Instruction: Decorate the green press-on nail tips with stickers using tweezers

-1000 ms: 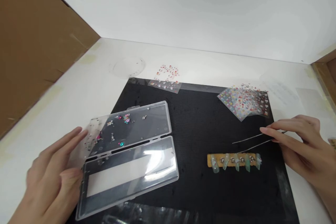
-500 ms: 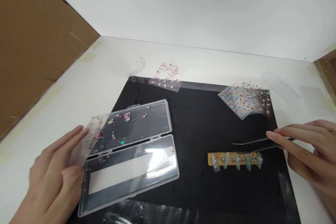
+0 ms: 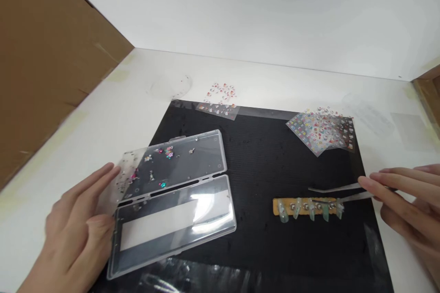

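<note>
My left hand [image 3: 77, 229] grips the left edge of an opened clear plastic case [image 3: 231, 201], its thumb near the hinge and its fingers along the upper half. Loose nail charms [image 3: 169, 152], some pink, teal and silver, lie scattered in that upper half. In my right hand [image 3: 405, 201] is a pair of metal tweezers [image 3: 357, 187], tips apart and pointing left. Below and around the tweezer tips lies a tan strip [image 3: 276, 207] bearing several pale green press-on nails [image 3: 282, 211] and round metal studs. I cannot tell whether the lower tip touches it.
A black mat [image 3: 254, 155] lies under the case and strip on a white table [image 3: 113, 96]. Sticker sheets [image 3: 220, 100] overlap its back edge, with more fanned sheets [image 3: 319, 130] at the right. A round clear lid or dish [image 3: 172, 87] sits behind. Cardboard [image 3: 51, 55] stands at left.
My right hand has shifted slightly right and down, and the tweezer tips look wider apart. The case and left hand appear a little further right in view.
</note>
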Tool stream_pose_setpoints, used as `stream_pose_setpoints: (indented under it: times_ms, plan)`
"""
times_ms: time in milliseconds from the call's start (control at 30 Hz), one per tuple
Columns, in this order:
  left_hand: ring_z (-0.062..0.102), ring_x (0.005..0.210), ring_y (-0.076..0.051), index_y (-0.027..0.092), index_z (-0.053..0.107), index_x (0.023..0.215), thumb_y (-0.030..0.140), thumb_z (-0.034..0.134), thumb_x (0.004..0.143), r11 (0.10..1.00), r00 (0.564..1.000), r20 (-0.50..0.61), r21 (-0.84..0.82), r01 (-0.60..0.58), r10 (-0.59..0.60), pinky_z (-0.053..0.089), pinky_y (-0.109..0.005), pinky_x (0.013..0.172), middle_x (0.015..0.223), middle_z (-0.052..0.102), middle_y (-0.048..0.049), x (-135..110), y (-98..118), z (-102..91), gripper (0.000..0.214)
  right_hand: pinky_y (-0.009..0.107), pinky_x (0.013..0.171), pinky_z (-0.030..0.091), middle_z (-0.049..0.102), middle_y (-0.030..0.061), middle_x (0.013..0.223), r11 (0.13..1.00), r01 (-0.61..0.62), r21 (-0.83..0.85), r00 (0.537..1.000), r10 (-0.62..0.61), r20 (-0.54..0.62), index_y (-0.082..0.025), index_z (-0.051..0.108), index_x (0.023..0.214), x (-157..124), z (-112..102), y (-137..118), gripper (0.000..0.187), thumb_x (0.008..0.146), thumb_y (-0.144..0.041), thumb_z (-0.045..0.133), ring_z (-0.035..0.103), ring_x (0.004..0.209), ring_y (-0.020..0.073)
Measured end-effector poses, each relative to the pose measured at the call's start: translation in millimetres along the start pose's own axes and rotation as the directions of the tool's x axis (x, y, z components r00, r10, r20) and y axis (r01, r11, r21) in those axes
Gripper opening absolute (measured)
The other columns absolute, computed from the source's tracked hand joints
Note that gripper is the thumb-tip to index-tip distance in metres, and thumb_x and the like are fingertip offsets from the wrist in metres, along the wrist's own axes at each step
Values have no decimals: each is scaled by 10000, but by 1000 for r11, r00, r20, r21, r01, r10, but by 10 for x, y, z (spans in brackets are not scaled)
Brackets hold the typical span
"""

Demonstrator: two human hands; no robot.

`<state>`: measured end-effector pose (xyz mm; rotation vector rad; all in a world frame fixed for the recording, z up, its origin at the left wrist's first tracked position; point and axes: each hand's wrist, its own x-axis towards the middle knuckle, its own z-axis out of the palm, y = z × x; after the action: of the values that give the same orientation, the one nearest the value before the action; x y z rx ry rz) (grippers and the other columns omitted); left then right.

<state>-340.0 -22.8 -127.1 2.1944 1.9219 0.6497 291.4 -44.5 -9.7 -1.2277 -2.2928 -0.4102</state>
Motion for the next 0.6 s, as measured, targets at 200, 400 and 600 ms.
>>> stream_pose_setpoints:
  times_ms: [200, 400, 600]
  plan:
    - [479, 1609, -352, 417, 572, 1632, 519, 398, 1120, 998, 997, -69, -61, 13, -17, 310, -650, 1415, 1684, 568, 38, 7, 368, 0, 550, 392, 855, 478, 731, 45, 1108, 996, -56, -66, 996, 61, 69, -523, 501, 1666, 158, -110, 72, 878, 981, -11, 700, 704, 936, 202]
    - [407, 1652, -380, 363, 318, 1781, 470, 348, 1168, 995, 996, 10, -56, 85, -84, 265, -702, 1410, 1813, 391, -60, -11, 873, -69, 623, 387, 785, 446, 763, 10, 1017, 995, -33, -98, 997, 25, -75, -549, 513, 1656, 178, 40, 251, 901, 965, 1, 690, 704, 763, 174]
    - [358, 1682, -386, 382, 78, 1824, 492, 378, 1177, 970, 989, -26, -203, 136, -144, 255, -731, 1402, 1808, 388, -117, -27, 1031, -94, 722, 446, 680, 433, 813, -30, 882, 992, 5, -124, 984, -27, -175, -596, 528, 1623, 209, 97, 419, 942, 911, -12, 726, 718, 607, 193]
